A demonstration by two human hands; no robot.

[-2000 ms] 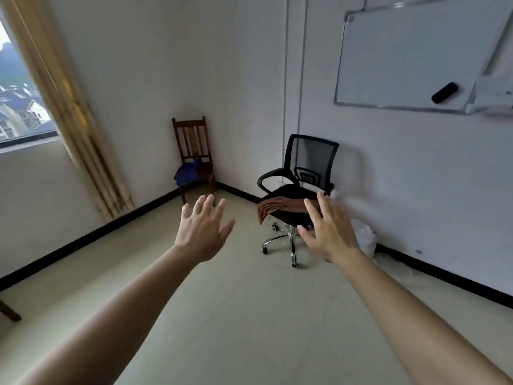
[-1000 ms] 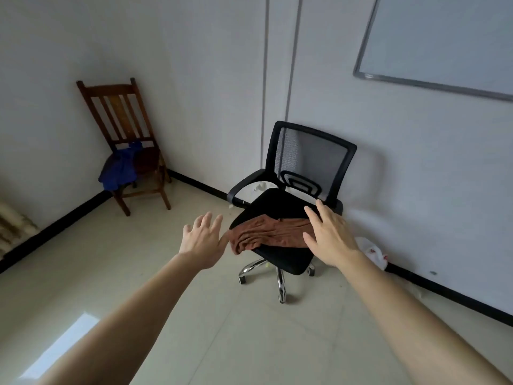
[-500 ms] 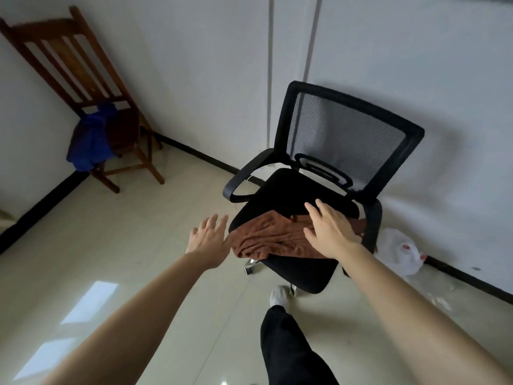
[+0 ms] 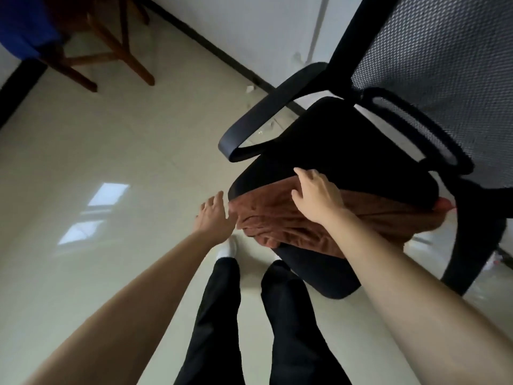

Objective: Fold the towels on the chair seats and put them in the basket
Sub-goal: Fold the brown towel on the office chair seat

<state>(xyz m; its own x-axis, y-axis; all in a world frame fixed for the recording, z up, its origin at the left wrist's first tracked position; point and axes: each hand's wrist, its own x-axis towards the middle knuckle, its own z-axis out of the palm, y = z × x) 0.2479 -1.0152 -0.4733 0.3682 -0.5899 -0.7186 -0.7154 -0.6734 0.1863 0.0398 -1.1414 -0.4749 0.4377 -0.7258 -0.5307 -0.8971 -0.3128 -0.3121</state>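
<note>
Pale tiled floor [image 4: 116, 140], white wall. Office chair [image 4: 361, 140]: brown towel [image 4: 277, 218] bunched across seat front. Right hand [image 4: 316, 198] rests on towel, fingers spread, unclenched. Left hand [image 4: 215, 215] open beside towel's left edge, contact unclear. Wooden chair [image 4: 111, 43] and blue towel [image 4: 25, 26], cropped, beyond office chair.

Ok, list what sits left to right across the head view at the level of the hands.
Window reflection on the pale floor → open left hand → crumpled brown towel → right hand pressed on the towel → black office chair's right armrest.
</note>
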